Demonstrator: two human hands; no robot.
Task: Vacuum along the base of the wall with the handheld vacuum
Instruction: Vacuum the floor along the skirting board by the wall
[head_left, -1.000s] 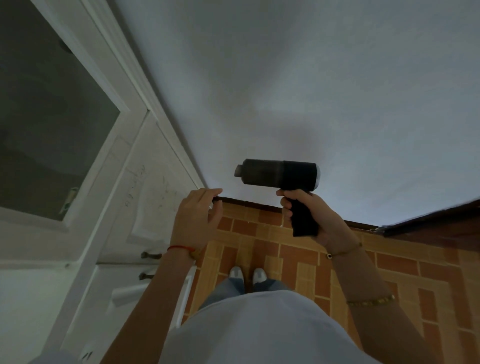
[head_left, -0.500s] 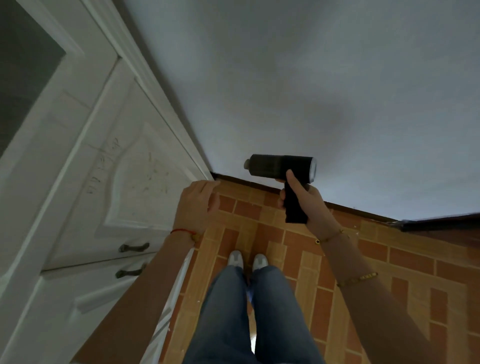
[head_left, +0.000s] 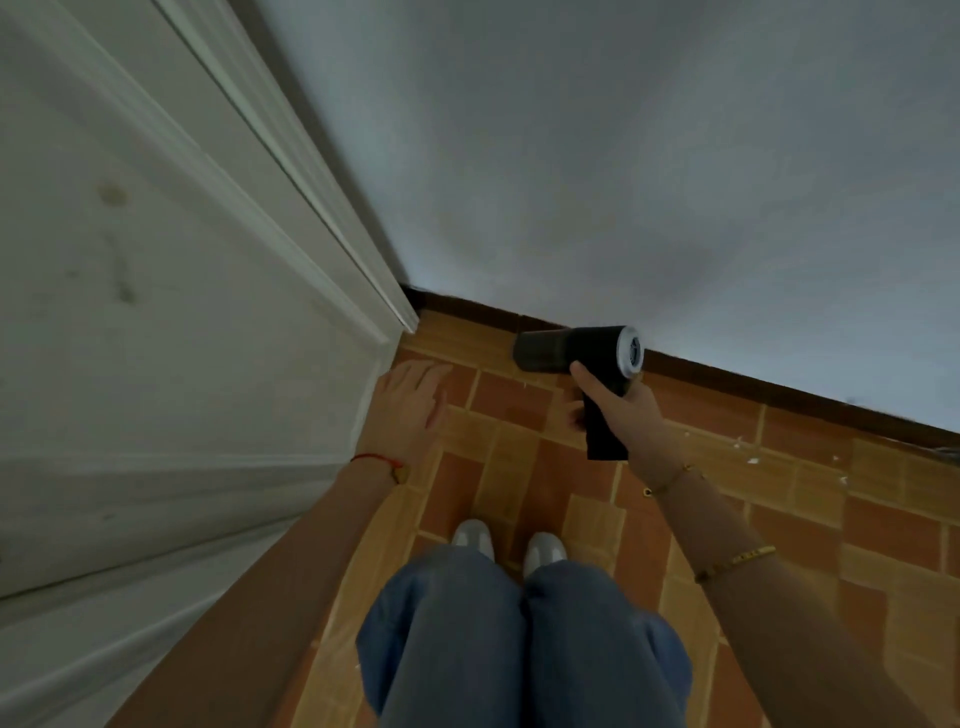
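The right hand (head_left: 621, 410) grips the little vacuum (head_left: 576, 349) low by the dark wall strip (head_left: 779, 387), the left hand (head_left: 410, 408) is spread empty, and next it should slide along.

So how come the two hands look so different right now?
The right hand is shut around the black vacuum, while the left hand is open and holds nothing. The right hand reaches toward the dark strip at the wall's base; the left hand is by the white door. The right arm wears gold bracelets; the left wrist has a red string. Both are bare and stretched down toward the floor.
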